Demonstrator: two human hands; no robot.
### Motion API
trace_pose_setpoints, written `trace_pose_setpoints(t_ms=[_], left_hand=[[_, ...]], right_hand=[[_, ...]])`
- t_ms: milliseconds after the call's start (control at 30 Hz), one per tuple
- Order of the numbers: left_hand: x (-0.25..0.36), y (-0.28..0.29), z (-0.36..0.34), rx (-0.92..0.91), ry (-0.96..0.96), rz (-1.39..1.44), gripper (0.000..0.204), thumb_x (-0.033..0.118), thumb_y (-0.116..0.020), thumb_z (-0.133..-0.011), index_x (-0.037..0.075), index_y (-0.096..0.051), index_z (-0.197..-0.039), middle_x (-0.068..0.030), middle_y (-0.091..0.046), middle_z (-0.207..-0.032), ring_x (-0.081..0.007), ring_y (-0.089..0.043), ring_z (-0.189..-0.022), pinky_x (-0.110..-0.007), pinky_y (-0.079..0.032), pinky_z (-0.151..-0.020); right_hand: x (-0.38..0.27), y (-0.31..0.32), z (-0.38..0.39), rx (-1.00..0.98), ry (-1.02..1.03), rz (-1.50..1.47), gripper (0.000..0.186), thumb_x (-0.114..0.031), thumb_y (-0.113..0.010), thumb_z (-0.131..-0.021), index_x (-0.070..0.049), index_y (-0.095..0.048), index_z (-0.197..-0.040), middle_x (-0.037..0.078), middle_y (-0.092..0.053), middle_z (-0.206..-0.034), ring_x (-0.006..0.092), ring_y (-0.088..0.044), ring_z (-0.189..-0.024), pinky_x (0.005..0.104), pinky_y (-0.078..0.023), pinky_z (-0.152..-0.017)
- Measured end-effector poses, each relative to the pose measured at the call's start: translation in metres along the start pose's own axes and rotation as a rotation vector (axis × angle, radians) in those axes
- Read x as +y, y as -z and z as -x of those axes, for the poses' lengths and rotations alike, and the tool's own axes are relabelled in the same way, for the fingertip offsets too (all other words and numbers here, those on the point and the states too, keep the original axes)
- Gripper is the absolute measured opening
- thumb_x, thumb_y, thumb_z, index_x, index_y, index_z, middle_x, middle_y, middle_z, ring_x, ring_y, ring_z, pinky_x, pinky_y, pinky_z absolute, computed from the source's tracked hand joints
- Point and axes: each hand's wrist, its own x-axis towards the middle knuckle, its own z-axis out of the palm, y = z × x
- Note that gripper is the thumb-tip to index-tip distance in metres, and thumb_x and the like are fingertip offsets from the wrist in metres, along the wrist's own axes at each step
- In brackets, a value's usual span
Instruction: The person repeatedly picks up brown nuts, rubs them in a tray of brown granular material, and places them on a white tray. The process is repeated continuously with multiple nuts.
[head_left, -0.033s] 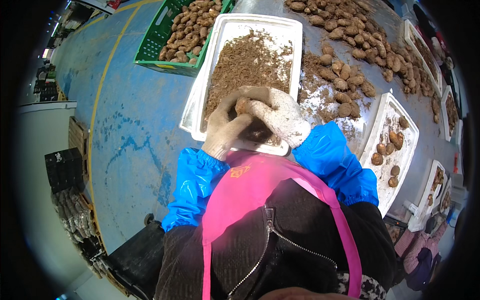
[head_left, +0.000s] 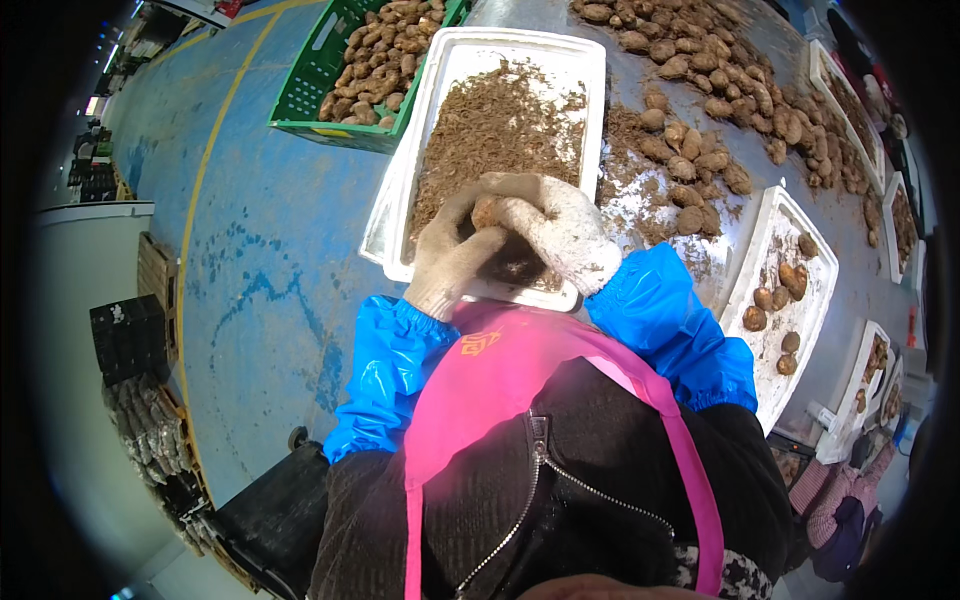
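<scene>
Both my hands wear knitted work gloves and meet over the near end of a white tray (head_left: 596, 100). A small brown taro (head_left: 485, 211) shows between them. My left hand (head_left: 446, 250) has its fingers curled round it, and my right hand (head_left: 556, 228) is closed against it from the other side, its glove whiter and soiled. Most of the taro is hidden by the fingers. Loose brown fibre and soil (head_left: 490, 130) cover much of the tray's bottom.
A green crate (head_left: 300, 95) with many taros stands beyond the tray at left. A large taro heap (head_left: 720, 75) spreads over the metal table at right. Another white tray (head_left: 800, 345) holds several taros by my right elbow. A black chair-like object (head_left: 280, 510) is at lower left.
</scene>
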Motion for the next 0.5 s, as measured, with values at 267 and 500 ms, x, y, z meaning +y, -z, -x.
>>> trace_pose_setpoints(t_ms=[267, 500], left_hand=[[0.002, -0.005, 0.001, -0.002, 0.101, 0.195, 0.071, 0.018, -0.075, -0.088, -0.001, -0.05, -0.151, -0.0162, -0.061, -0.138, -0.0261, -0.062, -0.124, -0.037, -0.053, -0.106], [0.005, 0.0, 0.001, -0.015, 0.026, -0.081, 0.07, 0.009, -0.072, -0.084, 0.0, -0.051, -0.15, -0.0155, -0.058, -0.14, -0.0254, -0.06, -0.125, -0.038, -0.054, -0.105]], right_hand=[[0.0, 0.008, -0.002, 0.059, -0.004, -0.048, 0.023, -0.016, -0.069, -0.101, -0.003, -0.074, -0.121, 0.01, -0.077, -0.111, 0.0198, -0.072, -0.102, 0.0341, -0.056, -0.092], [0.014, 0.016, -0.011, 0.157, 0.155, 0.39, 0.03, -0.027, -0.068, -0.099, -0.004, -0.074, -0.117, 0.018, -0.076, -0.109, 0.0332, -0.072, -0.105, 0.0445, -0.055, -0.093]])
